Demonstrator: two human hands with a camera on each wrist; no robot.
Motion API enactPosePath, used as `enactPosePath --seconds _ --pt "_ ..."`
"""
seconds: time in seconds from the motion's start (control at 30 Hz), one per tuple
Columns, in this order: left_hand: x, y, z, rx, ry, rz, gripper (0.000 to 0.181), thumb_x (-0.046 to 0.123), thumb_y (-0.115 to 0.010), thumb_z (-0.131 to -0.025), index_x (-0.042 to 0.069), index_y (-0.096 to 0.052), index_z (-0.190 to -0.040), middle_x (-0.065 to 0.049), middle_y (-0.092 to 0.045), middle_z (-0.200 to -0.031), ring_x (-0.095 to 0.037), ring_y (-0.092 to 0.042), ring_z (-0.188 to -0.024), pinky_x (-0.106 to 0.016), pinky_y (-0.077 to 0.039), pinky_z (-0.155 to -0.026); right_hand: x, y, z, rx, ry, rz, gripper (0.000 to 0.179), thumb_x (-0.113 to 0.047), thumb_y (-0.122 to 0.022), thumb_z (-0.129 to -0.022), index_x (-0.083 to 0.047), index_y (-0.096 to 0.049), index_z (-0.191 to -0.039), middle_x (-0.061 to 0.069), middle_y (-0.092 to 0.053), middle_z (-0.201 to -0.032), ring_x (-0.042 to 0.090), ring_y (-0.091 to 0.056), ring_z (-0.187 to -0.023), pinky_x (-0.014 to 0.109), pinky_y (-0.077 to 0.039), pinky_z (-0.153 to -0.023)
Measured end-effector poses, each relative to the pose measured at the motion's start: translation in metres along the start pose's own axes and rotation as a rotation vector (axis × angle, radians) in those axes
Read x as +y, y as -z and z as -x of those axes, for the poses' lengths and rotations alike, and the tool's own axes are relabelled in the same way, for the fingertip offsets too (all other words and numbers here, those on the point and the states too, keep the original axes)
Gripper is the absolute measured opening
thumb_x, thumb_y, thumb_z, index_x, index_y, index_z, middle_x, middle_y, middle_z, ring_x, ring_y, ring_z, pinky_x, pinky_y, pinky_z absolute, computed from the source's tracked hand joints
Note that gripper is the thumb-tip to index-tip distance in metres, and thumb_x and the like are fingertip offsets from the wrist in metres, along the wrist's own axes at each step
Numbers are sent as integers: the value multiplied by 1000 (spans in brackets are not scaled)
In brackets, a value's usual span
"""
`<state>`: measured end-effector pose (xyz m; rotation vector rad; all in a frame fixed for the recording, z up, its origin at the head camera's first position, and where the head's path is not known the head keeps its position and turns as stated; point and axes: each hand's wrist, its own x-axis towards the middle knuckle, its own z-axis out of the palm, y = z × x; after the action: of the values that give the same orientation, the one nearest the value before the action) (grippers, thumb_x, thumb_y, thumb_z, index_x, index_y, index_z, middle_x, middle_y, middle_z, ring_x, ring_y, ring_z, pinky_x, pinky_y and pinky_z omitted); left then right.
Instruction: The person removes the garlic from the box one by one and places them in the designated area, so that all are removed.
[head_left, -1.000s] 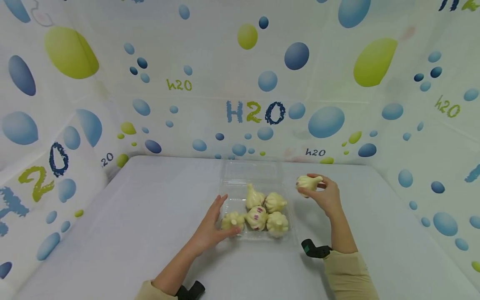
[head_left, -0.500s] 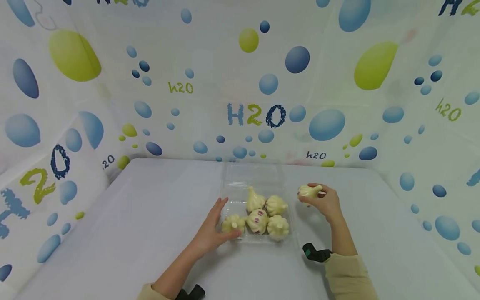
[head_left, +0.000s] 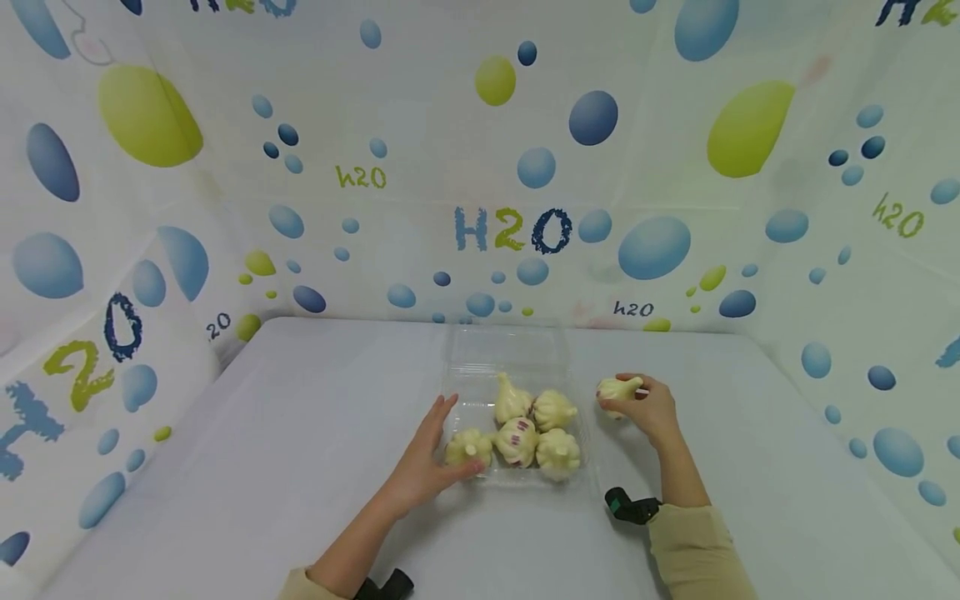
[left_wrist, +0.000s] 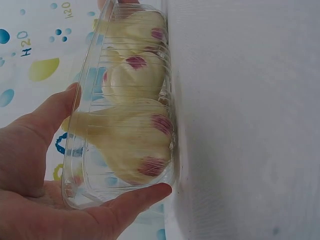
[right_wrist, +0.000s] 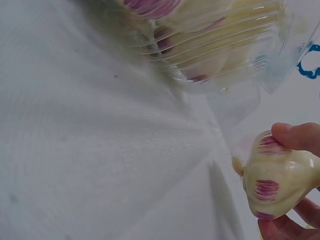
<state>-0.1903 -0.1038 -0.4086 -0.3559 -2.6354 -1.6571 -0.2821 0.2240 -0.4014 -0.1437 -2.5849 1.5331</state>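
Right hand (head_left: 654, 408) pinches one garlic bulb (head_left: 619, 389), low over gray table (head_left: 300, 433), at 3 o'clock from clear box (head_left: 480, 398). Left hand (head_left: 422, 460), fingers straight, presses box's 9 o'clock wall. Five garlic bulbs (head_left: 516, 440) inside box. Box lid (head_left: 507, 346) lies open at 12 o'clock. Bubble-print walls (head_left: 525, 167) all around.

Head overview; wrist close-ups of container (head_left: 517, 392)

A clear clamshell tray (head_left: 465, 400) sits on the tabletop (head_left: 262, 467) with five garlic bulbs (head_left: 516, 440) in it. The left hand (head_left: 423, 462) rests against the tray's left side. Right of the tray, apart from it, the right hand (head_left: 651, 408) holds another garlic bulb (head_left: 617, 390).
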Motion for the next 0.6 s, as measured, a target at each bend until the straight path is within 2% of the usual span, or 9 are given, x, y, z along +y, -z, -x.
enactPosePath --seconds 0.2,0.43,0.6 --pt "1 0 1 3 5 4 92 28 -78 -73 14 -23 -145 -18 -7 -151 -36 -11 -136 -54 -22 -103 5 -1 0 -6 -28 -11 56 -15 -80 -69 4 -57 -116 24 -54 -110 27 -52 -90 24 -43 -61" --pt "1 0 2 3 -6 -3 92 27 -78 -73 13 -23 -145 -19 -8 -151 -38 -12 -135 -54 -24 -102 12 -3 -3 -18 -41 -13 59 -14 -80 -69 3 -55 -119 23 -53 -115 29 -51 -96 21 -43 -64" --pt "1 0 2 4 3 -9 93 28 -78 -73 14 -22 -146 -17 -8 -151 -36 -12 -136 -54 -23 -103 12 -3 -4 -31 -28 -12 62 -11 -78 -70 4 -50 -124 24 -49 -121 33 -48 -101 23 -44 -65"
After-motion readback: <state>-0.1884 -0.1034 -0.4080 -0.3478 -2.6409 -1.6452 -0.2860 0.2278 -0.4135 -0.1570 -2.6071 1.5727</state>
